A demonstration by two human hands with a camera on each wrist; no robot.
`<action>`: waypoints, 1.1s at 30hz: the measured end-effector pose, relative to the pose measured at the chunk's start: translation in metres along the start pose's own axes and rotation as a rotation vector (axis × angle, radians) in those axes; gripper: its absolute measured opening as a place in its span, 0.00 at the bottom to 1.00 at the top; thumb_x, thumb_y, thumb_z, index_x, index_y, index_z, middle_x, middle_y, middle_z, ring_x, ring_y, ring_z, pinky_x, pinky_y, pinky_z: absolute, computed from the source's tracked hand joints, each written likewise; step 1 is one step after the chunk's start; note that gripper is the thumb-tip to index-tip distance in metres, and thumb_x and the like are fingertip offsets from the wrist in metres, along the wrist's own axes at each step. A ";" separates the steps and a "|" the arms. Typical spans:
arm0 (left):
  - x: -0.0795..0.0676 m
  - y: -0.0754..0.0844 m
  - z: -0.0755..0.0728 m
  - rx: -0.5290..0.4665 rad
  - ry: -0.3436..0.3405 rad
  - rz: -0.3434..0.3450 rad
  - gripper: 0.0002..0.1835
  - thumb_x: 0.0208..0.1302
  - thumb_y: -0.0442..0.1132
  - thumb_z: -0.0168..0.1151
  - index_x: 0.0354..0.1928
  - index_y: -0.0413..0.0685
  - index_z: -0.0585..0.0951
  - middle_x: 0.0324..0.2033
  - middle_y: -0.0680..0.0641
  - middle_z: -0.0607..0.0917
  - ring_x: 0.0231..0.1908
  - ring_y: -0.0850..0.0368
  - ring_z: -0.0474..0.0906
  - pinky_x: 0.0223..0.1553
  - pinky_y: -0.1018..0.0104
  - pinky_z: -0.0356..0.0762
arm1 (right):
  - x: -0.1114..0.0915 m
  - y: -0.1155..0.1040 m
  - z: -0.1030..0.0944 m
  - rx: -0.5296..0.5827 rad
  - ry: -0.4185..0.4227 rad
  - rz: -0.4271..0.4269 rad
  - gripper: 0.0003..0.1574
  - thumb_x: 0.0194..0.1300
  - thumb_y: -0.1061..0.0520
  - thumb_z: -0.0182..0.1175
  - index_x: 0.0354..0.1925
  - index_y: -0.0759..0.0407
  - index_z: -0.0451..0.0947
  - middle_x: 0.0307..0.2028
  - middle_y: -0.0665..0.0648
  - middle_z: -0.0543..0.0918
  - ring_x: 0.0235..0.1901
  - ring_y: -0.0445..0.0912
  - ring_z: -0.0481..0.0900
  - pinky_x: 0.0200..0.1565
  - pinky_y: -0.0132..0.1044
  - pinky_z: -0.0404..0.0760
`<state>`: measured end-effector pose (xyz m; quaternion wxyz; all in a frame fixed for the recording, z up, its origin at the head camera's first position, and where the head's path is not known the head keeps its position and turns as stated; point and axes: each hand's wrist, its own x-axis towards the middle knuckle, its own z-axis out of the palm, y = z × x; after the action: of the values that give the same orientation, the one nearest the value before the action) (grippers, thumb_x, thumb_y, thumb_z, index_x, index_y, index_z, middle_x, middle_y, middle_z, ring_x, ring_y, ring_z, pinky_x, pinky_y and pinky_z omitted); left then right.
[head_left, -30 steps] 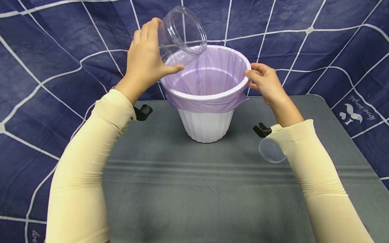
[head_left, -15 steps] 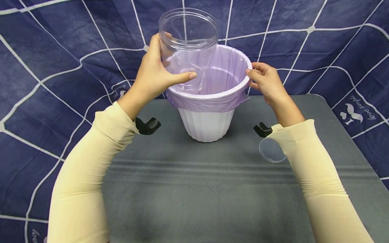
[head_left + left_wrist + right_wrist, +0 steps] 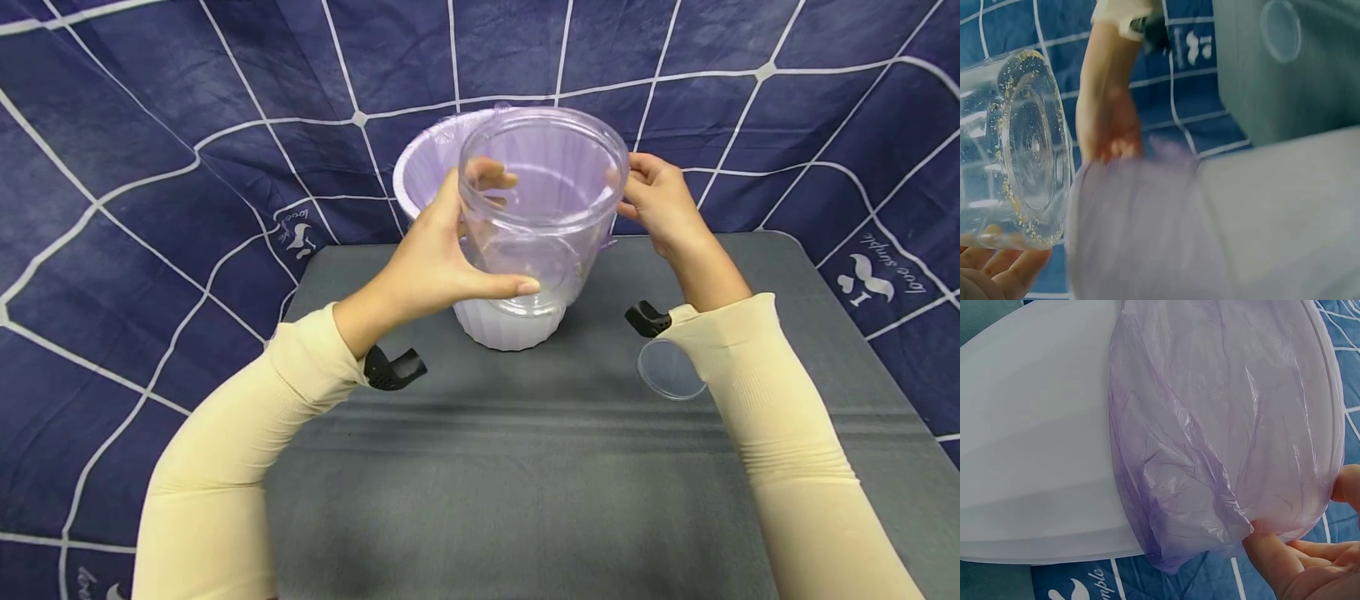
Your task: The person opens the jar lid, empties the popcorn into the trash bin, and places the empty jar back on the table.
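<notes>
My left hand (image 3: 438, 262) grips a clear plastic jar (image 3: 558, 258), its thumb along the near side and fingers showing through the wall. The jar is held open end up, overlapping the front right of a white bin (image 3: 510, 329) in the head view. Yellowish crumbs cling around the bottom of the jar (image 3: 1035, 144) in the left wrist view. At the bin's right edge my right hand (image 3: 660, 200) pinches the rim between thumb and fingers. A purple bag (image 3: 1185, 456) lines the bin and folds down over the outside of that rim.
A round clear lid (image 3: 671, 371) lies on the grey tabletop (image 3: 510, 483), right of the bin and beside my right sleeve (image 3: 738, 367). Blue cloth (image 3: 840, 133) with white lines hangs close behind the bin and along the left.
The jar was tipped mouth-down over the bin; my left hand has turned it upright and brought it right and toward me. My right hand stays on the rim.
</notes>
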<state>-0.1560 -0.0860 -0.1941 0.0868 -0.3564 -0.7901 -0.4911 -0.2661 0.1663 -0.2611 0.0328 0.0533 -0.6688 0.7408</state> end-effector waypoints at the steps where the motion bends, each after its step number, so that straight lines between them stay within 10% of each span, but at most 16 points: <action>1: -0.002 -0.004 0.003 -0.002 -0.005 0.025 0.46 0.30 0.31 0.76 0.54 0.31 0.60 0.52 0.41 0.70 0.52 0.59 0.66 0.52 0.68 0.65 | 0.000 0.001 0.000 0.006 0.002 -0.010 0.27 0.58 0.62 0.58 0.54 0.72 0.66 0.37 0.58 0.79 0.35 0.43 0.77 0.36 0.29 0.77; 7: -0.009 -0.031 0.020 -0.054 -0.029 0.157 0.51 0.25 0.38 0.80 0.55 0.35 0.60 0.52 0.45 0.70 0.54 0.60 0.65 0.55 0.65 0.62 | 0.000 0.001 0.002 0.019 0.014 -0.038 0.24 0.58 0.66 0.57 0.52 0.74 0.66 0.35 0.55 0.78 0.31 0.40 0.77 0.30 0.26 0.77; 16: -0.029 -0.046 0.044 -0.111 -0.099 0.175 0.54 0.24 0.42 0.80 0.58 0.37 0.59 0.54 0.43 0.68 0.55 0.52 0.64 0.55 0.64 0.62 | -0.001 0.000 0.001 -0.024 -0.007 -0.012 0.26 0.59 0.61 0.57 0.53 0.73 0.64 0.37 0.58 0.77 0.36 0.44 0.76 0.35 0.27 0.77; 33: -0.058 -0.090 0.087 -0.152 -0.139 0.013 0.52 0.28 0.33 0.78 0.58 0.32 0.57 0.54 0.39 0.66 0.54 0.50 0.65 0.55 0.62 0.63 | 0.000 0.000 0.000 -0.046 0.011 0.021 0.31 0.59 0.59 0.57 0.58 0.72 0.62 0.45 0.62 0.74 0.44 0.48 0.74 0.38 0.27 0.76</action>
<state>-0.1529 -0.0644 -0.3306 0.0075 -0.4002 -0.7524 -0.5231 -0.2666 0.1664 -0.2610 0.0300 0.0411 -0.6860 0.7258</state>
